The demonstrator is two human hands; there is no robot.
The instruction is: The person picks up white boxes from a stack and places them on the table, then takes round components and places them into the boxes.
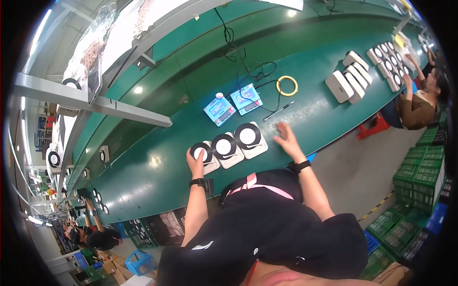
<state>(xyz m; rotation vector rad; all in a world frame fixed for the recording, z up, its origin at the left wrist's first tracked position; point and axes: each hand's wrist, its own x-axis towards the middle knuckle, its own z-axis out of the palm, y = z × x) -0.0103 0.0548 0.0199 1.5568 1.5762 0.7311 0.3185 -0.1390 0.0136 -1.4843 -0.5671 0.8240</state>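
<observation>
**Left hand on end disc, right hand loose over belt**

Left hand point(196, 159) sits on the leftmost of three black discs on white bases point(228, 146), fingers curled round its near edge; can't tell if it's gripping. Risk: a pull could drag disc off its base or nudge the neighbour, since all 3 sit touching. Right hand point(285, 136) hovers spread & blurred, holding nothing, just right of the row on green belt point(157, 167). Both forearms reach forward, wrists w/ black bands.
</observation>
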